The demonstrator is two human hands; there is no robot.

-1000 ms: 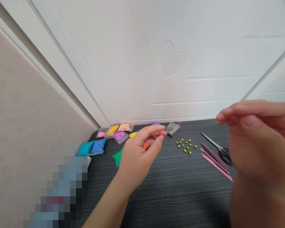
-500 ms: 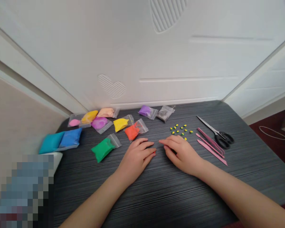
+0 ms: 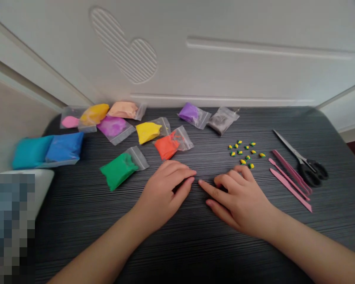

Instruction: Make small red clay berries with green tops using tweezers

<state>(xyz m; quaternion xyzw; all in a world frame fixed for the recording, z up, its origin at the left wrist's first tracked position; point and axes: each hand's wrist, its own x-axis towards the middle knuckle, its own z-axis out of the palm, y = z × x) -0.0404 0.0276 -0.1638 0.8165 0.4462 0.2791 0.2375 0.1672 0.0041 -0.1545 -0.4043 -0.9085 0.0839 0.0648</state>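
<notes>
My left hand [image 3: 165, 191] is over the middle of the dark table, its thumb and index fingertips almost together. Whatever may be between them is too small to make out. Just across from it, my right hand [image 3: 239, 197] stretches out its index finger and thumb, which are apart, while the other fingers are bent. The two index fingertips point at each other with a small gap. Beyond my left hand lies a bag of orange-red clay [image 3: 166, 146]. Several tiny yellow-and-green clay pieces [image 3: 247, 157] lie beyond my right hand.
To the right are pink modelling tools [image 3: 291, 185] and black-handled scissors [image 3: 309, 170]. A green clay bag [image 3: 118, 171] lies left, with a yellow bag [image 3: 148, 132], a purple bag [image 3: 189, 113] and a grey bag [image 3: 221, 120] farther back. Blue bags [image 3: 63, 149] lie at the far left.
The view has tilted down and come closer. A bit of red that showed at my left fingertips is no longer visible. My right index finger and thumb have spread wider apart.
</notes>
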